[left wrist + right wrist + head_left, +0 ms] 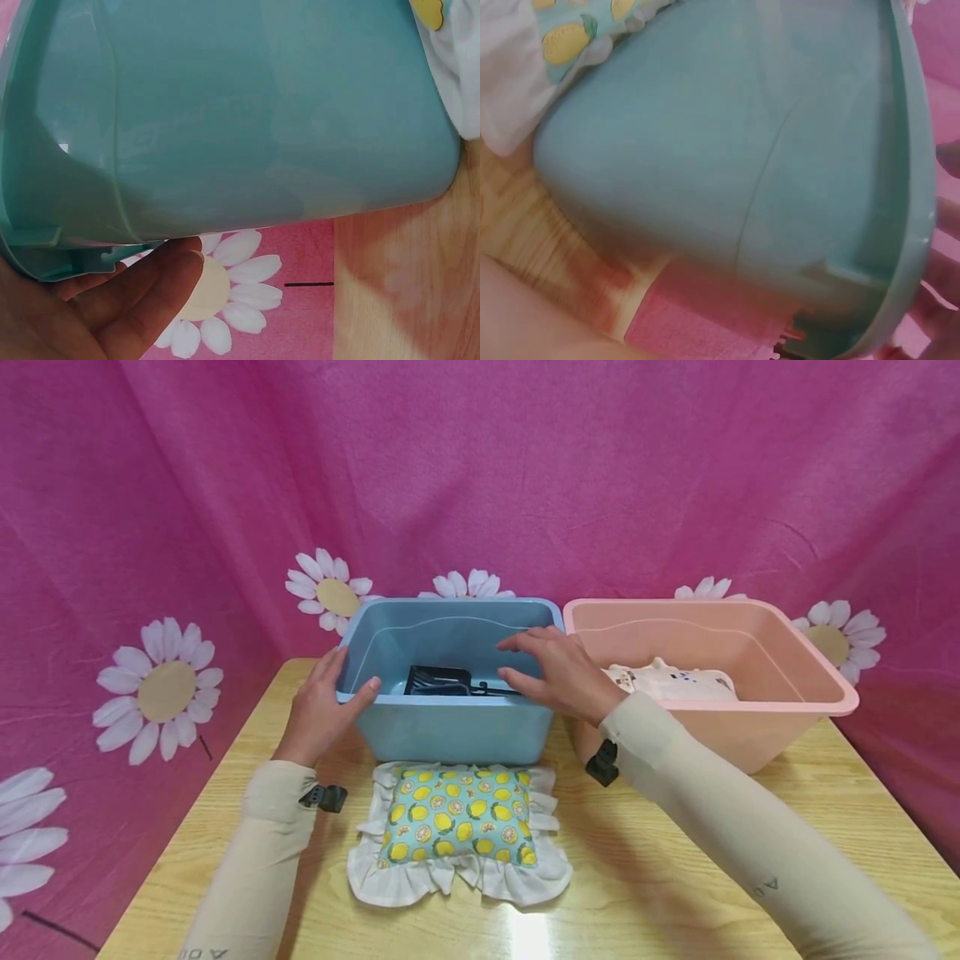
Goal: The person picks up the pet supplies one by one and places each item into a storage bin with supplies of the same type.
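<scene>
A blue plastic storage bin (457,727) stands on the table, holding black utensils (442,681), one with a slotted head. At the bin's left front corner, my left hand (318,710) grips the rim; its fingers (157,289) come under the rim outside, the thumb lying over the top. Over the right front corner hangs my right hand (558,668), fingers spread and loosely bent above the bin's inside. In the right wrist view, those fingers (937,277) show beyond the rim. A lemon-print cushion (457,818) with white ruffles lies in front of the bin.
To the right stands a pink bin (750,735), side by side with the blue one, with a white printed cushion-like item (675,681) inside. Both are on a wooden table (660,877). A pink cloth (465,477) with daisies hangs behind and at the sides.
</scene>
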{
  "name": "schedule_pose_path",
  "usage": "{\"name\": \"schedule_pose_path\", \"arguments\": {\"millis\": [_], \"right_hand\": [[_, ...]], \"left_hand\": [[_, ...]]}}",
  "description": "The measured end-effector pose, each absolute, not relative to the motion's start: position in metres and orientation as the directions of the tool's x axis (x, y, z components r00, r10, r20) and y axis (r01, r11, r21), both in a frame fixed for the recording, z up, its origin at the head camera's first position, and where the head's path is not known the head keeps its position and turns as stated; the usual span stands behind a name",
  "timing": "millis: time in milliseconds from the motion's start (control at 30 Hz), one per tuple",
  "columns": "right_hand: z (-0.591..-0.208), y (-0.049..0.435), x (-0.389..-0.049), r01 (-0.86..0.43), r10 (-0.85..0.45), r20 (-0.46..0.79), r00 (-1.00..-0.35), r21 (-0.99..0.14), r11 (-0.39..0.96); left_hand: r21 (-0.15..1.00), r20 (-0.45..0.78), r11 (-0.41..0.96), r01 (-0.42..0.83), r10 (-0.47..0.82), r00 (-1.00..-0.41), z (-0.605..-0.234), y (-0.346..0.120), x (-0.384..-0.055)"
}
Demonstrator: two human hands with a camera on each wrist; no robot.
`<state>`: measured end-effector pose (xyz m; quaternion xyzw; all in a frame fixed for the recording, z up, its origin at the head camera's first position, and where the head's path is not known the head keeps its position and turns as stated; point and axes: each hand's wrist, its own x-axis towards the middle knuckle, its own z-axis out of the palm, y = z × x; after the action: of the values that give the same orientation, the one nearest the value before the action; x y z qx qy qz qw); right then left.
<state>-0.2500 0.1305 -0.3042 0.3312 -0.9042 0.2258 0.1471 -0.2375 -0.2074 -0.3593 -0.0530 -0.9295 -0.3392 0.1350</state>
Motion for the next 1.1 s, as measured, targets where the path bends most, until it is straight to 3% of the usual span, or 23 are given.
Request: {"name": "schedule_pose_path", "arguments": {"millis": [300, 600, 933, 1100], "right_hand": [[-0.305, 0.128, -0.233, -0.701, -0.567, 0.424, -0.706, -0.310, 0.642], [-0.314, 0.123, -0.217, -0.782, -0.609, 0.506, -0.611, -0.267, 0.563], [-0.322, 0.122, -0.200, -0.812, -0.650, 0.495, -0.577, -0.264, 0.520], [-0.328, 0.119, -0.193, -0.850, -0.671, 0.525, -0.524, -0.268, 0.454]], "left_hand": [[0.626, 0.286, 0.756, 0.192, 0.006, -0.958, -0.361, -0.208, -0.238], [0.636, 0.281, 0.748, 0.190, 0.005, -0.960, -0.361, -0.209, -0.237], [0.638, 0.283, 0.746, 0.190, 0.003, -0.959, -0.359, -0.207, -0.237], [0.635, 0.286, 0.748, 0.191, 0.002, -0.958, -0.359, -0.207, -0.237]]}}
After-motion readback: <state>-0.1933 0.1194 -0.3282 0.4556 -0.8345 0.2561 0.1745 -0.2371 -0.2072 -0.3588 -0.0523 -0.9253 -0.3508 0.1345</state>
